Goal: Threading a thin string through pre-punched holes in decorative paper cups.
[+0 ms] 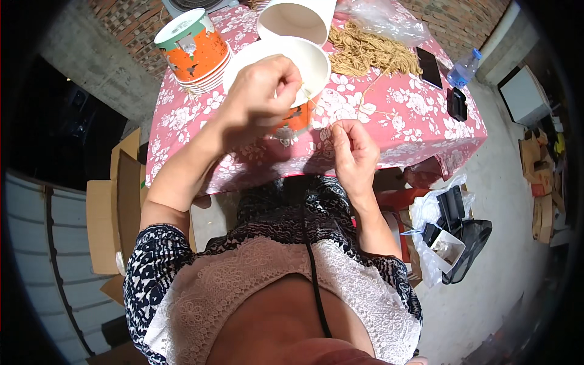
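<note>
My left hand (264, 88) is raised over the near rim of a white-lined paper bucket (313, 64) with an orange outside. Its fingers are closed, and a short end of thin tan cord (308, 97) shows at the fingertips. Lower and to the right, my right hand (354, 153) hovers by the table's near edge, thumb and forefinger pinched together. Whatever lies in that pinch is too small to make out. A loose tangle of tan cord (374, 52) is heaped at the far right of the bucket, with a thin strand trailing toward me.
Nested orange and green paper buckets (194, 52) stand at the back left. Another white bucket (295, 27) lies tipped behind. A phone (429, 68), a small black case (456, 104) and a water bottle (465, 70) line the right side of the floral tablecloth (420, 121). Cardboard boxes (103, 225) sit at left.
</note>
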